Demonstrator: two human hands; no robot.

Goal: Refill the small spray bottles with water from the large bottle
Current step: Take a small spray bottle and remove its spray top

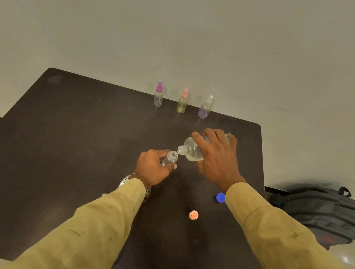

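One large bottle (192, 152): clear, uncapped, tilted steeply, mouth just beside the open neck of the small bottle (169, 159), itself clear, capless, leaning. Beyond, well apart, three spray bottles stand upright in a row: magenta-topped (158, 96), pink-topped (182, 102), white-topped (205, 108).

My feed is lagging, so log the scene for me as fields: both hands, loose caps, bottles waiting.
left hand: grips small open bottle
right hand: tilts large bottle, mouth at the small bottle's opening
loose on table: blue cap, orange cap
waiting at far edge: magenta-topped bottle, pink-topped bottle, white-topped bottle, all capped
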